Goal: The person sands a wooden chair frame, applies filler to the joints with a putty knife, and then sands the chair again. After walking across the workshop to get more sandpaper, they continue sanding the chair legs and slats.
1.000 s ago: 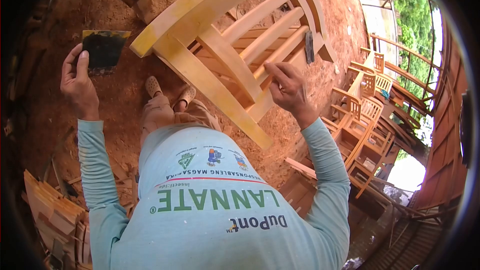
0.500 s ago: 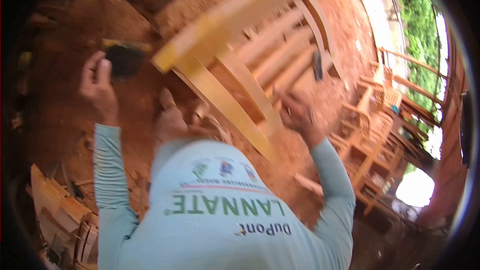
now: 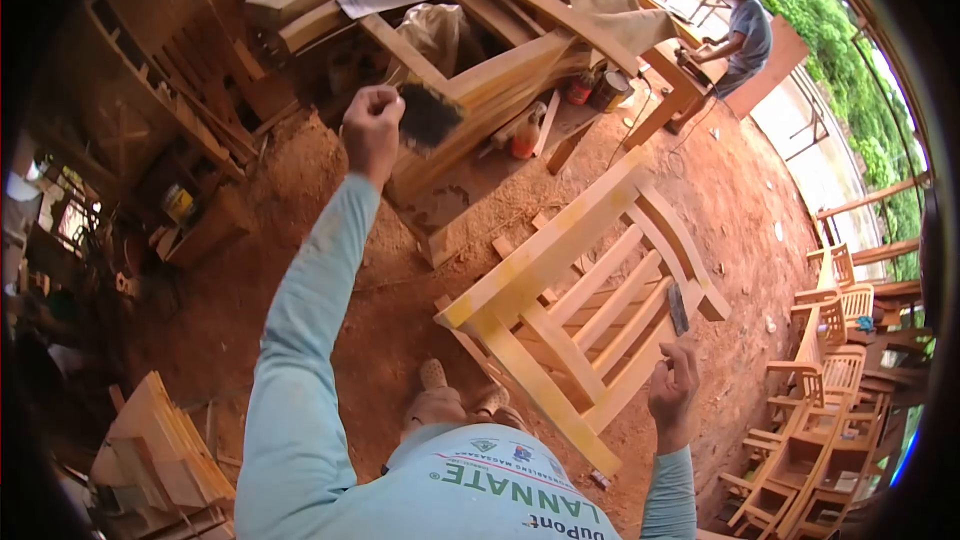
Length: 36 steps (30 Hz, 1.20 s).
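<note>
My left hand point(image 3: 372, 132) is raised and pinches a black, rough-looking sheet point(image 3: 430, 118) with a yellowish edge. Below and to its right, a pale wooden chair-like frame point(image 3: 545, 240) with slats leans over the dirt floor, yellow patches on its rails. A dark grey block point(image 3: 679, 309) rests on the frame's right side. Just below that block is my right hand point(image 3: 675, 385), its fingers loosely bent and nothing visible between them.
A workbench point(image 3: 470, 205) piled with wooden parts and cloth stands ahead, cans point(image 3: 610, 92) beneath. Another person point(image 3: 745, 35) works at the upper right. Wooden chairs point(image 3: 835, 370) line the right side. Stacked boards point(image 3: 150, 440) lie at lower left.
The view has shifted, bringing the workbench and the other person into sight. My left hand has risen with the black sheet. My right hand has moved away from the frame's near slats.
</note>
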{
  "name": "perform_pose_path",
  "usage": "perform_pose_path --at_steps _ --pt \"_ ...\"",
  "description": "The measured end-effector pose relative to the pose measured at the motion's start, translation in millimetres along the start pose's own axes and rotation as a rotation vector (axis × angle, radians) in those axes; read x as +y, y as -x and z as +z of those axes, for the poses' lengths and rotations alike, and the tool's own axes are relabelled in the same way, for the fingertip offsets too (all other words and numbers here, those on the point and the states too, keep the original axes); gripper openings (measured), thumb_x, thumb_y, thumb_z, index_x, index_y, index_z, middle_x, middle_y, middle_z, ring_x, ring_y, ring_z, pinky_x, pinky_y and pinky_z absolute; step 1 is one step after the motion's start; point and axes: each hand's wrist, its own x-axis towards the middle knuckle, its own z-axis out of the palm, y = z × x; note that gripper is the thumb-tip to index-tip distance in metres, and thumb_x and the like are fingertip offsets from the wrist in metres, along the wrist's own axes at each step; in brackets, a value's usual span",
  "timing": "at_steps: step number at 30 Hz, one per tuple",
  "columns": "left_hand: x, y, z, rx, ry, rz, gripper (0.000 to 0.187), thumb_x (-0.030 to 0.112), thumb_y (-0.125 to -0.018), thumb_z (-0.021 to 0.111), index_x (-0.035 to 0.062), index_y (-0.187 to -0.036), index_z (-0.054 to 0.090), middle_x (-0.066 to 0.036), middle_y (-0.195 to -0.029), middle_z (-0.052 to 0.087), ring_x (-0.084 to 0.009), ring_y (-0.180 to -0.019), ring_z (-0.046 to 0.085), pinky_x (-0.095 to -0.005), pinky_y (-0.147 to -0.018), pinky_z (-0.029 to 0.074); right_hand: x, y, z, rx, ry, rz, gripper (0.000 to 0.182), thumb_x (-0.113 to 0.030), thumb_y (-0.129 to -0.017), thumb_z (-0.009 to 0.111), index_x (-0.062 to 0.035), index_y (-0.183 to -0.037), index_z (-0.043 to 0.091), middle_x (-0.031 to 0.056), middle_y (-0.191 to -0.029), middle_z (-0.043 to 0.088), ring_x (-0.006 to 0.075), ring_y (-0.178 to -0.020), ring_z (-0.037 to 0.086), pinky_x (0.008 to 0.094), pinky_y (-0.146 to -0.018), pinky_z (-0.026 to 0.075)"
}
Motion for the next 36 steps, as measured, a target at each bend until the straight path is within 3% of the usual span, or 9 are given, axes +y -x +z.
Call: perform_pose_path --at_steps 5,8,9,12,20,21,25,28,36 --pt "-40 -86 53 -0.091 -0.506 0.012 0.025 0.022 -0.08 0.072 0.0052 -0.097 0.078 -0.013 -0.095 0.078 -0.0248 -0.089 0.075 -0.0362 -0.085 0.058 35 63 -18 0.123 -0.107 0.382 0.032 0.001 -0.086 0.057 0.0007 -0.116 0.068 0.008 -0.101 0.065 0.018 -0.08 0.061 0.029 -0.069 0.051" --pt "-62 -98 67 -0.277 -0.436 -0.073 0.028 0.025 -0.085 0.07 0.0053 -0.102 0.079 -0.01 -0.092 0.075 -0.021 -0.081 0.072 -0.0378 -0.062 0.061 4 74 -25 0.421 -1.007 0.909 0.046 -0.01 -0.085 0.059 0.0018 -0.129 0.064 0.0043 -0.099 0.061 0.0143 -0.081 0.057 0.0273 -0.07 0.047" --pt "-76 -101 72 -0.321 -0.404 -0.17 0.031 0.029 -0.087 0.07 0.0048 -0.105 0.078 -0.011 -0.096 0.076 -0.021 -0.082 0.073 -0.037 -0.069 0.061 9 85 -25 0.442 -1.215 0.89 0.046 -0.008 -0.085 0.059 0.0029 -0.129 0.063 0.0058 -0.099 0.062 0.0143 -0.081 0.057 0.0294 -0.073 0.048" --pt "-117 -137 63 -0.347 -0.862 0.114 0.04 0.046 -0.091 0.067 0.0126 -0.108 0.078 -0.011 -0.108 0.078 -0.029 -0.105 0.073 -0.0431 -0.093 0.054 -15 76 -27 0.454 -1.525 0.782 0.043 -0.005 -0.085 0.057 0.0025 -0.127 0.064 0.0085 -0.1 0.064 0.0164 -0.079 0.06 0.0375 -0.079 0.053" --pt "-56 -30 -31 -0.269 -0.333 0.178 0.032 0.022 -0.098 0.071 0.0014 -0.123 0.069 -0.011 -0.12 0.072 -0.0195 -0.109 0.067 -0.033 -0.099 0.053 -7 75 -41 0.308 -1.433 0.78 0.034 -0.008 -0.088 0.061 0.0006 -0.122 0.063 0.0068 -0.1 0.064 0.0149 -0.079 0.061 0.0337 -0.079 0.054" --pt "-6 22 -40 -0.187 -0.275 0.04 0.028 0.016 -0.097 0.07 0.0002 -0.12 0.07 -0.011 -0.119 0.072 -0.0185 -0.108 0.067 -0.0333 -0.098 0.053 0 73 -40 0.236 -1.381 0.763 0.033 -0.008 -0.089 0.063 0.0003 -0.121 0.062 0.0063 -0.1 0.063 0.0146 -0.08 0.061 0.0325 -0.079 0.054" --pt "44 184 -122 0.05 -0.447 0.26 0.01 0.01 -0.092 0.061 0.0028 -0.093 0.068 -0.011 -0.092 0.066 -0.0244 -0.089 0.065 -0.0374 -0.084 0.052 12 76 -31 -0.035 -1.198 0.578 0.025 -0.001 -0.088 0.068 -0.0036 -0.11 0.059 0.0035 -0.096 0.058 0.014 -0.082 0.059 0.0286 -0.074 0.052" --pt "32 359 -182 0.22 -0.346 -0.088 0.007 0.009 -0.091 0.062 0.0034 -0.094 0.066 -0.009 -0.092 0.065 -0.0225 -0.085 0.064 -0.0363 -0.079 0.053 9 79 -16 -0.274 -1.199 0.381 0.016 0.007 -0.092 0.065 -0.0045 -0.097 0.055 0.0066 -0.088 0.056 0.0142 -0.073 0.057 0.0287 -0.069 0.05" --pt "105 842 -284 0.47 -0.907 -0.886 0.016 0.025 -0.09 0.068 0.0093 -0.09 0.073 -0.015 -0.082 0.072 -0.0319 -0.076 0.071 -0.0409 -0.069 0.056 -48 132 11 -0.95 -1.296 0.044 0.023 -0.017 -0.102 0.067 -0.0041 -0.09 0.053 0.0083 -0.08 0.057 0.0167 -0.06 0.059 0.0315 -0.061 0.054"
